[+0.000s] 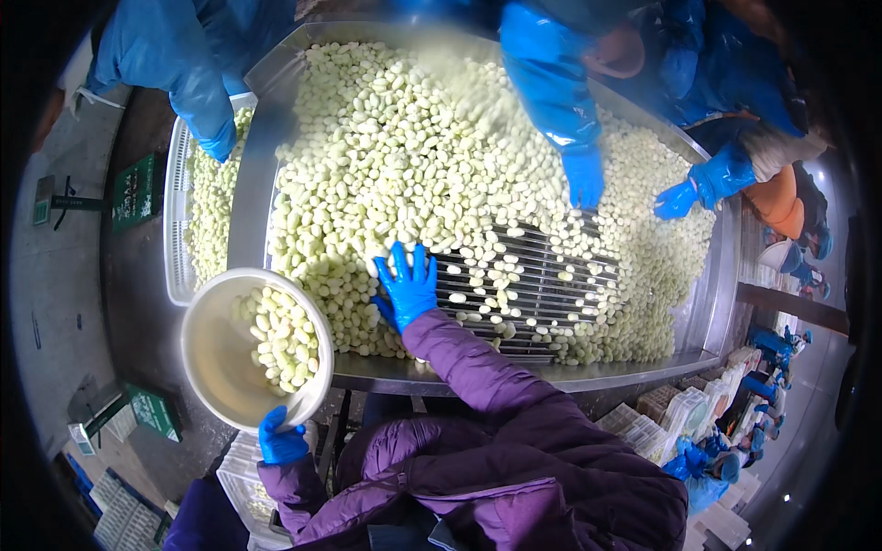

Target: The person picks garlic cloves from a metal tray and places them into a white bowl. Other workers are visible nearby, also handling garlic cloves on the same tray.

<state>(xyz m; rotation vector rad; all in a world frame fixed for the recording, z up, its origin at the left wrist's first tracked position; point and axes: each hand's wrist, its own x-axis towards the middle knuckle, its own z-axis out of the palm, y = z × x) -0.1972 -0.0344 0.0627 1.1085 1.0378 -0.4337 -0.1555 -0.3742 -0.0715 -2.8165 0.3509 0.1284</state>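
Blue gloves cover both my hands. My left hand [282, 435] grips the lower rim of a round white plastic basin [213, 344], which is tilted at the left corner of the metal sorting table. Pale green oval pieces [284, 344], perhaps peeled fruit or pods, lie in the basin's right side. Fingers spread, my right hand [406, 286] rests on the heap of the same pale pieces [386, 165] on the table [258, 138]. Just right of it, dark metal grate bars [510, 275] show between scattered pieces.
Across the table, a co-worker's gloved hand [584, 180] and another gloved hand [677, 200] touch the pieces. A co-worker's hand [219, 143] is over a white crate [178, 206] at the left. White baskets [238, 468] stand below the basin; green platform scales [153, 412] are on the floor.
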